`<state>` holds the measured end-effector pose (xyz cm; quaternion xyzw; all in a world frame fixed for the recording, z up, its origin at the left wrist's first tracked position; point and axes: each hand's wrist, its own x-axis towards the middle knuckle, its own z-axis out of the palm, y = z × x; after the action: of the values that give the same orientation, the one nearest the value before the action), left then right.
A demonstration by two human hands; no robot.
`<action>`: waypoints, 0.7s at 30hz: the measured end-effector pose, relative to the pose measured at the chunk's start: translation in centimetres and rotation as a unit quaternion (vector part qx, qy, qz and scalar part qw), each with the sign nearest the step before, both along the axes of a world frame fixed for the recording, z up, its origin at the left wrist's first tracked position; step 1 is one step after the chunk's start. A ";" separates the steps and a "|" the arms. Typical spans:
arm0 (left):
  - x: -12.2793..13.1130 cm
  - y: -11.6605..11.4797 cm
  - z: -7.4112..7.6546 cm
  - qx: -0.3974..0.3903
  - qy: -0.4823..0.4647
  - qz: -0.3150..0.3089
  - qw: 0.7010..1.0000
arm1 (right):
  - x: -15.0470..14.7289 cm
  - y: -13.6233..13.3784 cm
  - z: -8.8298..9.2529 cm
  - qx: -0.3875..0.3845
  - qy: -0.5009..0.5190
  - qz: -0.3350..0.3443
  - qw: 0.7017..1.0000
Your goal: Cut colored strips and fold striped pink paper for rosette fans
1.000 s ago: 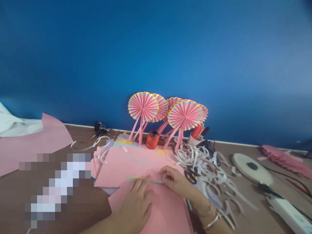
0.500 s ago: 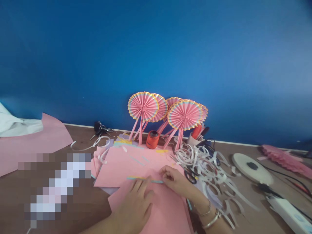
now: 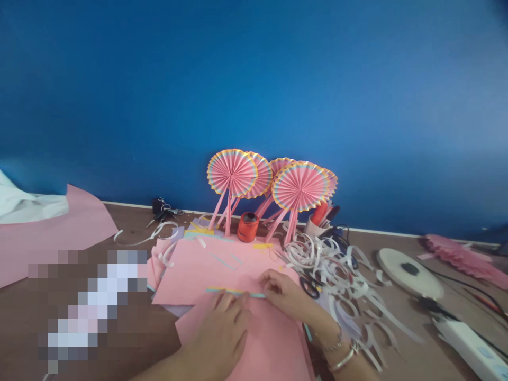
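Observation:
My left hand [image 3: 220, 333] lies flat on a pink paper sheet [image 3: 270, 349], fingers stretched toward its folded top edge. That edge shows a thin blue and yellow striped border [image 3: 234, 291]. My right hand [image 3: 283, 293] pinches the right end of that border between thumb and fingers. A second pink sheet [image 3: 198, 270] lies under and beyond the first. Bangles circle my right wrist.
Several pink pleated paper fans [image 3: 270, 180] stand against the blue wall, with an orange tape roll [image 3: 247, 226] in front. White curled paper strips [image 3: 337, 264] and black scissors [image 3: 311, 286] lie to the right. A round white lamp base [image 3: 408, 272] and power strip [image 3: 472, 346] sit far right.

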<state>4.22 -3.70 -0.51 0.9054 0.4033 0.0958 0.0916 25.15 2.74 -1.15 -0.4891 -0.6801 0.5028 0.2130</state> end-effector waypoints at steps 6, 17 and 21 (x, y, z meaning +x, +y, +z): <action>0.1 0.0 0.0 0.010 0.029 -0.002 1.000 | -0.1 -0.4 0.8 0.048 -0.073 -0.016 0.996; 0.4 0.0 0.0 0.024 0.047 0.001 0.999 | 0.8 -0.7 2.1 0.079 -0.172 -0.020 0.982; 0.4 0.1 0.0 0.032 0.046 0.004 0.998 | 0.6 -0.7 1.6 0.073 -0.183 -0.029 0.980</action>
<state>4.61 -3.65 -0.54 0.9098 0.4072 0.0671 0.0434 25.79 2.09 0.43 -0.5759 -0.7279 0.3470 0.1348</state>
